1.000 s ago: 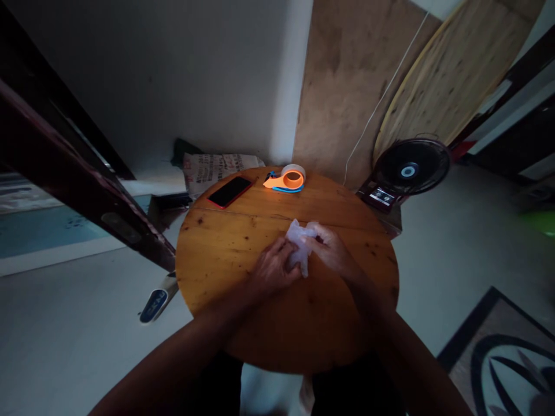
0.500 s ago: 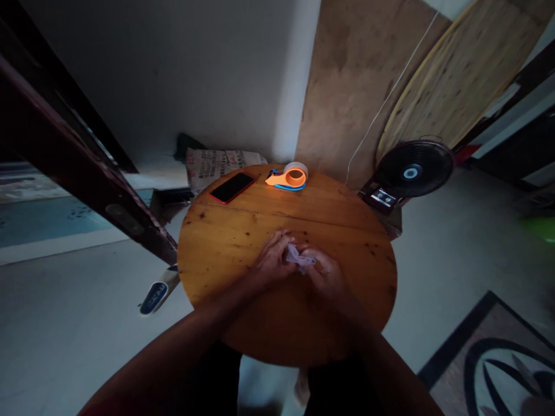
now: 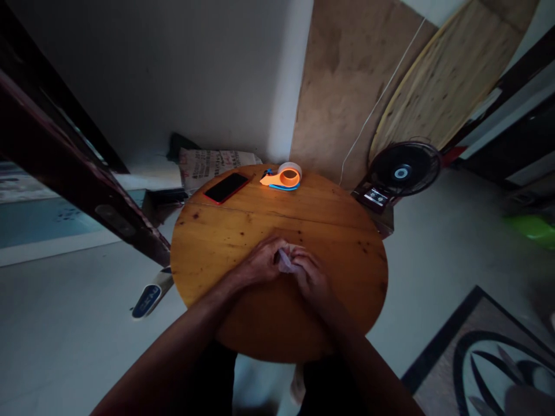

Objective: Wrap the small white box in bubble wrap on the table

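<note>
Above the near middle of a round wooden table (image 3: 225, 242), my two hands meet around a small, crumpled, pale lilac piece (image 3: 285, 263) of thin, filmy material. My left hand (image 3: 263, 260) is closed on its left side, fingers curled. From the right, my right hand (image 3: 311, 276) grips the same piece with bent fingers. Part of the piece is hidden between the hands, and I cannot tell whether it is plastic or paper. Farther back on the table lie an orange tape dispenser (image 3: 277, 180) with a roll of tape and a red-edged phone (image 3: 226, 188).
A black fan (image 3: 402, 172) stands just past the table's right edge. Behind the table are a printed sack (image 3: 219, 163) and a wall. A dark wooden post (image 3: 108, 202) rises at the left, with a shoe (image 3: 150, 297) on the floor beside it.
My right hand has turned, and its fingers now reach over the lilac piece, covering more of it. My left hand has closed further around it. The whole view has shifted slightly.
</note>
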Action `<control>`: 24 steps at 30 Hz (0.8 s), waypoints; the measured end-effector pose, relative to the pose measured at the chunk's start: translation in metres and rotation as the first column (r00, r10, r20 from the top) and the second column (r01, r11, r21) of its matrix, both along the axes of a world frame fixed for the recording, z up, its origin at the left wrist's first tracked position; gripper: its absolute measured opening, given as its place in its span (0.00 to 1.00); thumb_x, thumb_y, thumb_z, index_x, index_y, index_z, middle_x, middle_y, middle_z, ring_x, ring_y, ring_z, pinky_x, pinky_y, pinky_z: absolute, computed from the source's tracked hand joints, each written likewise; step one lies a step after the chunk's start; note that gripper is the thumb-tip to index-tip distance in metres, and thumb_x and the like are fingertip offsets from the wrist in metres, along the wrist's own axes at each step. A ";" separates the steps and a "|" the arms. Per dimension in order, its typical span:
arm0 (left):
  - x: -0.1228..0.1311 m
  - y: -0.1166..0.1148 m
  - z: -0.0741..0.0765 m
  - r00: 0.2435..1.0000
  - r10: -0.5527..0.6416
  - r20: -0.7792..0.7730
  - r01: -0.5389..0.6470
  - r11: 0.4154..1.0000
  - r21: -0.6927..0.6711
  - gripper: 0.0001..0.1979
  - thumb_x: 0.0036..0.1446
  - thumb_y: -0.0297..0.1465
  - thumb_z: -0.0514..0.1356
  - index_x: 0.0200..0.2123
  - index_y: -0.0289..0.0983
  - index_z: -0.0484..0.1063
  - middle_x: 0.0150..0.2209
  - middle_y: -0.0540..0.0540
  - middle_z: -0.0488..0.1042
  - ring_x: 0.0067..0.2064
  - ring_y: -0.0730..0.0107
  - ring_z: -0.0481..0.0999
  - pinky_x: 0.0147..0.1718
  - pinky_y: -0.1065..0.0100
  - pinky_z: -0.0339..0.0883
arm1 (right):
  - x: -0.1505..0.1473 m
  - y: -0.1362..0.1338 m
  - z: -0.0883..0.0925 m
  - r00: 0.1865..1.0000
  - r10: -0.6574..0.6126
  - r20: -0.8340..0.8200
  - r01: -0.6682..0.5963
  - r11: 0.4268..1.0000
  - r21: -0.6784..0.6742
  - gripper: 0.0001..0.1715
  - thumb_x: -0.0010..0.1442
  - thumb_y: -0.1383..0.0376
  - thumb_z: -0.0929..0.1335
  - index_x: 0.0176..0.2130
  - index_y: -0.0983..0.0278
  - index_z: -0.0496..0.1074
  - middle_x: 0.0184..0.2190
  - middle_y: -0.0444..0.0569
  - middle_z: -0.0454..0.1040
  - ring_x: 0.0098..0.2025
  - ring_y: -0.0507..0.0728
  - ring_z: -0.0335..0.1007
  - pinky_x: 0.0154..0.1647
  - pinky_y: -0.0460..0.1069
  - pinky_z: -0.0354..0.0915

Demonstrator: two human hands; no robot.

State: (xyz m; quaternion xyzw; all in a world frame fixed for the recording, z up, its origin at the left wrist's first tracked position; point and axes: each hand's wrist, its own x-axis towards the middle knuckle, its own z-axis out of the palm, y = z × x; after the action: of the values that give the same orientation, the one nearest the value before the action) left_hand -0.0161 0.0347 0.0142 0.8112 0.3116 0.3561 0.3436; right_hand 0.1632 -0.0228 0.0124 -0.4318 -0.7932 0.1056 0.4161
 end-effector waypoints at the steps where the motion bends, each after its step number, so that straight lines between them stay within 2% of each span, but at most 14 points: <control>1: -0.001 -0.001 0.002 1.000 -0.021 -0.008 0.021 1.000 -0.006 0.09 0.49 0.26 0.61 0.35 0.37 0.66 0.36 0.49 0.70 0.38 0.69 0.70 0.37 0.69 0.64 | 0.000 0.000 0.000 1.000 -0.004 0.019 0.004 1.000 0.008 0.13 0.60 0.71 0.62 0.41 0.59 0.71 0.44 0.52 0.73 0.51 0.58 0.69 0.52 0.55 0.67; 5: -0.003 -0.003 0.002 0.998 -0.035 -0.060 0.034 0.999 -0.011 0.18 0.45 0.27 0.64 0.41 0.38 0.65 0.41 0.48 0.70 0.42 0.67 0.71 0.41 0.66 0.65 | -0.002 -0.002 -0.002 0.996 -0.019 0.083 0.015 0.999 0.040 0.13 0.59 0.72 0.62 0.40 0.60 0.72 0.46 0.54 0.72 0.52 0.59 0.68 0.53 0.56 0.67; 10: 0.000 -0.003 -0.008 0.998 -0.007 -0.058 0.004 0.998 -0.060 0.16 0.49 0.32 0.63 0.41 0.38 0.64 0.37 0.50 0.71 0.38 0.70 0.70 0.37 0.69 0.64 | -0.004 -0.003 -0.009 0.981 -0.051 0.187 0.040 0.997 0.060 0.14 0.59 0.73 0.62 0.42 0.60 0.71 0.48 0.55 0.71 0.53 0.61 0.66 0.51 0.58 0.67; 13: 0.003 -0.002 -0.014 1.000 0.009 0.005 -0.008 0.996 -0.091 0.15 0.48 0.32 0.64 0.39 0.38 0.65 0.35 0.51 0.70 0.34 0.73 0.68 0.33 0.72 0.63 | -0.004 -0.002 -0.011 0.980 -0.058 0.189 0.047 0.997 0.066 0.14 0.59 0.72 0.62 0.42 0.61 0.71 0.48 0.56 0.71 0.53 0.61 0.66 0.52 0.58 0.66; 16: 0.006 0.000 -0.016 0.993 0.028 0.112 -0.013 0.991 -0.130 0.17 0.44 0.33 0.66 0.37 0.37 0.65 0.34 0.51 0.70 0.33 0.73 0.68 0.32 0.72 0.63 | -0.003 0.000 -0.008 0.993 -0.044 0.111 0.038 0.998 0.051 0.13 0.58 0.72 0.62 0.42 0.61 0.71 0.48 0.56 0.71 0.53 0.61 0.66 0.53 0.57 0.65; 18: 0.007 0.000 -0.014 0.986 0.053 0.157 -0.021 0.980 -0.199 0.16 0.45 0.33 0.66 0.36 0.36 0.66 0.33 0.51 0.70 0.33 0.74 0.69 0.31 0.73 0.63 | -0.002 0.003 -0.003 0.999 -0.031 0.028 0.032 0.999 -0.019 0.12 0.58 0.70 0.62 0.41 0.61 0.70 0.46 0.54 0.72 0.51 0.59 0.69 0.51 0.55 0.66; 20: 0.007 0.000 -0.011 0.984 0.088 0.155 -0.038 0.954 -0.296 0.11 0.49 0.34 0.63 0.33 0.35 0.67 0.29 0.52 0.69 0.30 0.75 0.68 0.28 0.74 0.61 | 0.000 0.009 0.004 0.998 -0.046 -0.032 0.040 0.987 -0.159 0.10 0.60 0.67 0.62 0.41 0.60 0.70 0.42 0.52 0.74 0.44 0.57 0.71 0.44 0.52 0.68; 22: 0.006 0.000 -0.007 0.984 0.130 0.125 -0.074 0.923 -0.379 0.10 0.53 0.36 0.60 0.32 0.34 0.69 0.26 0.52 0.68 0.28 0.75 0.68 0.26 0.74 0.60 | 0.002 0.019 0.010 0.997 -0.055 -0.050 0.037 0.948 -0.317 0.09 0.61 0.64 0.62 0.40 0.61 0.70 0.36 0.49 0.75 0.36 0.55 0.71 0.37 0.49 0.67; 24: 0.003 0.001 -0.003 0.982 0.154 0.110 -0.092 0.898 -0.431 0.13 0.54 0.39 0.59 0.34 0.33 0.71 0.28 0.50 0.71 0.29 0.73 0.70 0.27 0.73 0.62 | 0.002 0.029 0.014 0.997 -0.051 -0.058 0.022 0.904 -0.427 0.09 0.61 0.62 0.62 0.38 0.62 0.70 0.31 0.47 0.74 0.31 0.54 0.69 0.33 0.47 0.65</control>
State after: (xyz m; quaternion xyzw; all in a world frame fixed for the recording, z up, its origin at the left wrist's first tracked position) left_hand -0.0127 0.0355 0.0116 0.6686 0.4072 0.3573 0.5095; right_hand 0.1649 0.0062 0.0262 -0.5230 -0.7283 0.2829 0.3406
